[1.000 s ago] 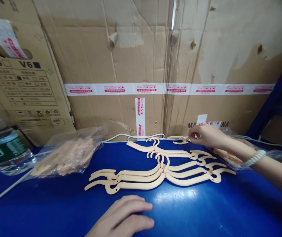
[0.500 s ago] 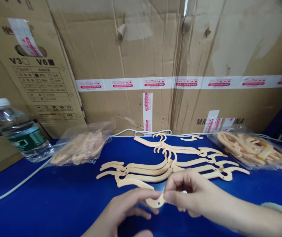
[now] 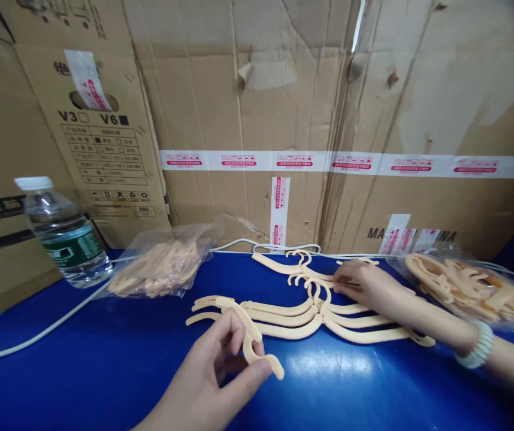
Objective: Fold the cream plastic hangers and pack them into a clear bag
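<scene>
My left hand [image 3: 221, 365] grips a beige plastic hanger arm [image 3: 242, 320], a curved piece with a hooked end at the lower right. It is held above the table's near side. My right hand [image 3: 362, 284] reaches to the back, its fingers closed on the right part of the rearmost folding hanger [image 3: 279, 264]; the fingertips partly cover the spot. In front of that, several folding hangers [image 3: 288, 329] lie nested side by side, hooks pointing away from me. The right forearm hides part of their right ends.
A clear bag of beige hanger parts [image 3: 158, 266] lies left, beside a water bottle [image 3: 70, 239]. Another bag of parts [image 3: 468, 287] sits right. A white cable [image 3: 36, 335] runs along the blue table [image 3: 117, 371]. Cardboard boxes [image 3: 239, 203] form a wall behind.
The hands were together at a hanger piece near the front. Now my right hand has moved back to the rear hanger, and my left hand has lifted a hanger arm and tilted it.
</scene>
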Available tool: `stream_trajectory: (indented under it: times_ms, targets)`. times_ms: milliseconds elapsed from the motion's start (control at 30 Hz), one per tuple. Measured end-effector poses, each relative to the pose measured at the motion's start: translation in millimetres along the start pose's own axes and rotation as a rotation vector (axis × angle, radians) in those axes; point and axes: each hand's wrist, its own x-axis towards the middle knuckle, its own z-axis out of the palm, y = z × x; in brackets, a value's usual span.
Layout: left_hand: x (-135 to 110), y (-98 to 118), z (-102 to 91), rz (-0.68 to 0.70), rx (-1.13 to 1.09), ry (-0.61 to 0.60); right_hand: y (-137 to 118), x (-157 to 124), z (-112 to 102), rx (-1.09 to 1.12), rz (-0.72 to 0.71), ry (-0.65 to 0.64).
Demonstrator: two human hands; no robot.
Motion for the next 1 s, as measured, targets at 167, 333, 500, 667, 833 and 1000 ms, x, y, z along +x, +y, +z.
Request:
stream_trajectory:
  times_ms: [167,333,500,667,833,1000]
  targets:
    - [3,-4,-2.6,-0.049,-0.036,0.118,-1,1,1,0.045,0.022,0.034]
    - [12,-8,-15.3,-0.021,0.058,0.071,-5,-5,-26,0.067,-0.042,0.209]
    - [22,-3,-23.1,0.014,-0.019,0.023,-18,-36,-43,0.181,-0.022,0.257]
    - [25,4,-24.2,-0.036,-0.104,0.004,-25,-72,-31,0.210,-0.062,0.342]
    - [24,9,-20.6,-0.099,-0.028,0.032,-26,-88,-25,0.213,-0.099,0.373]
    - [23,11,-19.4,-0.105,-0.036,0.028,-25,-97,-22,0.232,-0.075,0.388]
